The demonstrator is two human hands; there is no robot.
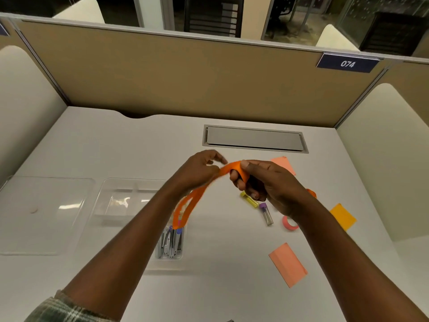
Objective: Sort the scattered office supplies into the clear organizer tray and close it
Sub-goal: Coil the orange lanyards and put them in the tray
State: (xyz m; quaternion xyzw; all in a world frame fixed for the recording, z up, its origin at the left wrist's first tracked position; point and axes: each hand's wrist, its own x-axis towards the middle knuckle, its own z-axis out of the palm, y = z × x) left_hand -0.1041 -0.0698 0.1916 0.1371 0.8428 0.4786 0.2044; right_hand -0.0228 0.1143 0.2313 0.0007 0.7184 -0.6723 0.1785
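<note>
plaid sleeve (pixel 69 307) at the near edge, both forearms out over the desk (pixel 116 140). right hand (pixel 267 182) has the orange strap (pixel 192 201) looped round its curled fingers; left hand (pixel 202 168) pinches the strap just beside it, prob. winding it small enough to fit. loose end hangs over the clear tray (pixel 111 189), above the compartment w/ pens (pixel 171 242). lid (pixel 46 214) lies off, left of tray. not yet sorted, right side: yellow tube (pixel 249 199), purple-capped tube (pixel 265 213), pink tape roll (pixel 289 224), sticky notes (pixel 287 263).
</note>
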